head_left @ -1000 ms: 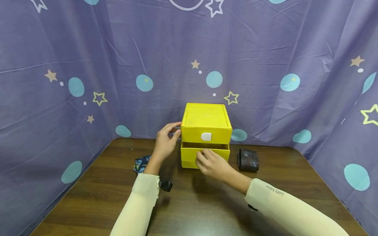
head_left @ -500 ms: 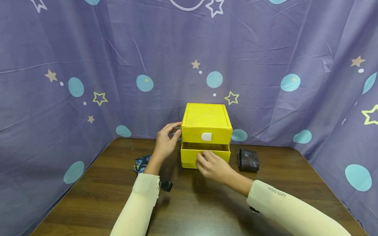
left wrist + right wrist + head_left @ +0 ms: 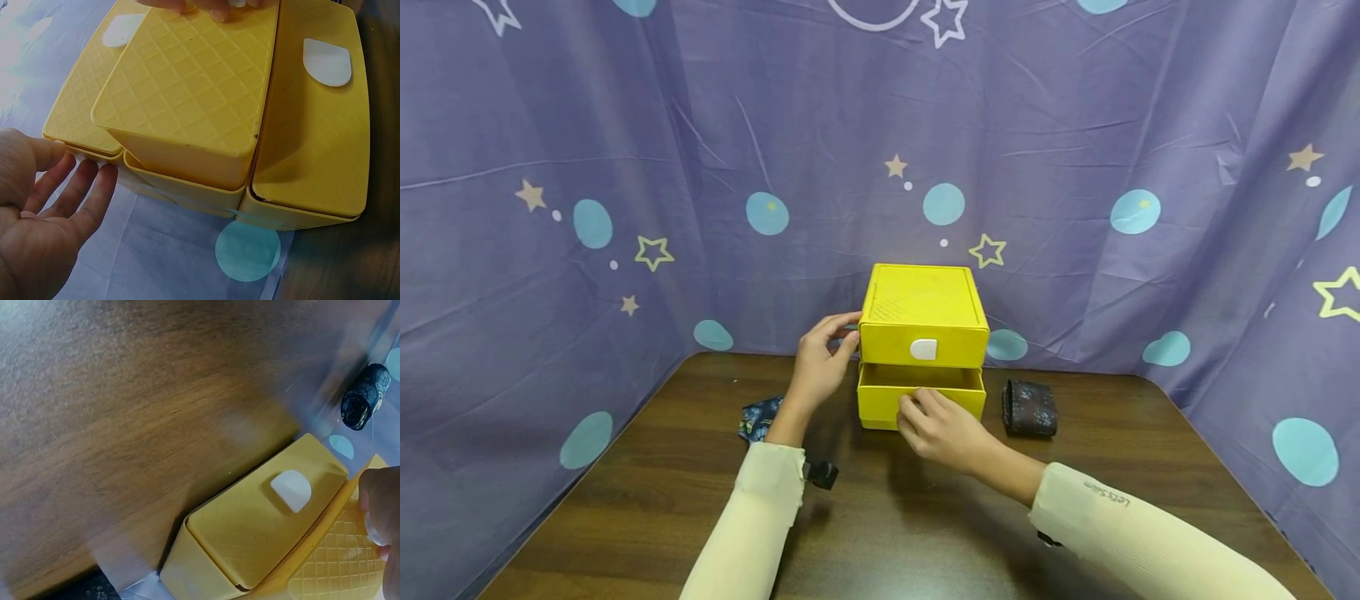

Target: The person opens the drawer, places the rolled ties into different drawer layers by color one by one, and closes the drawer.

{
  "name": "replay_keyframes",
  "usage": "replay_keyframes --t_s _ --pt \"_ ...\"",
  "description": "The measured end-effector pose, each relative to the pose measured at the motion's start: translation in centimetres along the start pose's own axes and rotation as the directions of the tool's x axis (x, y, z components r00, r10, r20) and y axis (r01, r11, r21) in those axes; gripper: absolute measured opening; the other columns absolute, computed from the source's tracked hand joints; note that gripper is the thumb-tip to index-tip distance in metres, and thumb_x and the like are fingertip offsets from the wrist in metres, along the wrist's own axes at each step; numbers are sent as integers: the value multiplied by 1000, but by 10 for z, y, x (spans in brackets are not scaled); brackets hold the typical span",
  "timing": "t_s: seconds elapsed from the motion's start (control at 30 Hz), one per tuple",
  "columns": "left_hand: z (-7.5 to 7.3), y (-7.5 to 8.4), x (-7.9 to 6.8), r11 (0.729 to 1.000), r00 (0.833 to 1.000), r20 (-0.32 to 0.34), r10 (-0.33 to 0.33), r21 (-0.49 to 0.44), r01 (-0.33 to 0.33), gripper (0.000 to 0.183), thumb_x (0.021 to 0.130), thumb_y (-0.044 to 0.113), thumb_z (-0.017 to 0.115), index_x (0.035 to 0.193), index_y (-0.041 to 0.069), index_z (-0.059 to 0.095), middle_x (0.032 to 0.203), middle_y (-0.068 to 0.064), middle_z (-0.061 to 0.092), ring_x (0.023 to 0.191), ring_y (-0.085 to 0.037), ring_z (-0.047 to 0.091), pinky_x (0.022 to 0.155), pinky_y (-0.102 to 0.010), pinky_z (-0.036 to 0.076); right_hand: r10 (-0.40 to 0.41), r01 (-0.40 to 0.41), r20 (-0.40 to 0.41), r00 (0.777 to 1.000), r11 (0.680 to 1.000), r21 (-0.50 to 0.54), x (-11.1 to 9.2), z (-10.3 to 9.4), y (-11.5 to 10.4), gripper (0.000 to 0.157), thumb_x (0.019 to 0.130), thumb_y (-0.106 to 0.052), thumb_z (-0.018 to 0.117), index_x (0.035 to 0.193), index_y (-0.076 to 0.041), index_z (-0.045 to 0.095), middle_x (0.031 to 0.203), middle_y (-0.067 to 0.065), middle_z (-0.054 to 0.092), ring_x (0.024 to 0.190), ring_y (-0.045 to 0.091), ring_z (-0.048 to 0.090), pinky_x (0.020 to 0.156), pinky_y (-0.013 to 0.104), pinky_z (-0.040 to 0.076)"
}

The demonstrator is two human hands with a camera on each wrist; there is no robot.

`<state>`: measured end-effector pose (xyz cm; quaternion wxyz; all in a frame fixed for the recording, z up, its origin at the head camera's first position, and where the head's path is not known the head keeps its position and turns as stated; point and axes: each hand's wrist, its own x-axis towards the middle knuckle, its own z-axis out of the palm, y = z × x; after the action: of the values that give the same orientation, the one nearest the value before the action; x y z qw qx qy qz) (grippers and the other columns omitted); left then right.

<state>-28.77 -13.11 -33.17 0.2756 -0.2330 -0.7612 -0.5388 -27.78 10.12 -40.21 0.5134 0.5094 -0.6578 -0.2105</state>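
On the table stands a yellow drawer unit (image 3: 925, 296). Its middle drawer (image 3: 194, 81) juts out past the ones on either side. My right hand (image 3: 942, 429) pinches the white handle (image 3: 374, 530) of that drawer. The upper drawer (image 3: 891, 344) and the lowest drawer (image 3: 256, 522) sit flush, each with a white tab handle. With thumb and fingertips, my left hand (image 3: 823, 362) touches the left front edge of the unit near the top, its fingers fairly straight. In the head view, the pulled drawer and right hand hide the lowest drawer.
Right of the unit lies a dark, patterned, folded cloth-like item (image 3: 1030, 408). A blue patterned cloth-like item (image 3: 758, 417) lies to the left, partly behind my left forearm. A purple curtain (image 3: 1037, 125) hangs close behind the brown wooden table (image 3: 880, 542).
The middle drawer has come out slightly toward me, its opening showing wider. My right hand has moved with it, a little nearer and lower. The left hand stays in place.
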Motion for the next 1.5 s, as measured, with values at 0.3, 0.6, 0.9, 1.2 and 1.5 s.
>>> replay_keyframes --t_s 0.3,0.6,0.9,1.2,1.5 --pt "1 0 -1 1000 1000 -19 7 3 -7 30 100 -4 61 130 -7 66 125 -24 63 109 -40 64 89 -58 57 -4 4 -1 1000 1000 12 0 -4 -2 42 105 5 32 96 -4 71 103 15 62 87 30 59 75 34 56" --pt "1 -1 0 1000 1000 1 -14 6 14 31 101 -3 60 132 -8 64 127 -24 63 110 -37 65 90 -55 57 -6 6 -13 1000 1000 10 1 -7 -3 40 105 4 34 96 -4 72 102 15 62 87 29 60 75 33 57" --pt "-1 0 0 1000 1000 -2 8 -4 -8 31 101 -3 60 131 -7 65 126 -25 63 109 -39 65 90 -58 57 -13 13 -11 1000 1000 14 1 -10 -4 40 104 4 33 96 -4 72 102 14 62 86 29 59 74 33 56" --pt "0 0 0 1000 1000 -8 1 0 -1 30 101 -3 61 130 -7 65 126 -24 63 109 -38 65 90 -56 57 -13 14 -20 1000 1000 9 2 -12 -4 38 103 4 35 95 -4 71 102 14 63 86 28 60 75 34 57" --pt "0 -2 0 1000 1000 -4 -11 4 11 31 101 -2 60 131 -7 65 127 -23 63 111 -37 65 90 -56 57 -15 16 -22 1000 1000 21 3 -17 -7 35 101 4 37 94 -4 71 101 14 62 85 27 60 74 33 57"
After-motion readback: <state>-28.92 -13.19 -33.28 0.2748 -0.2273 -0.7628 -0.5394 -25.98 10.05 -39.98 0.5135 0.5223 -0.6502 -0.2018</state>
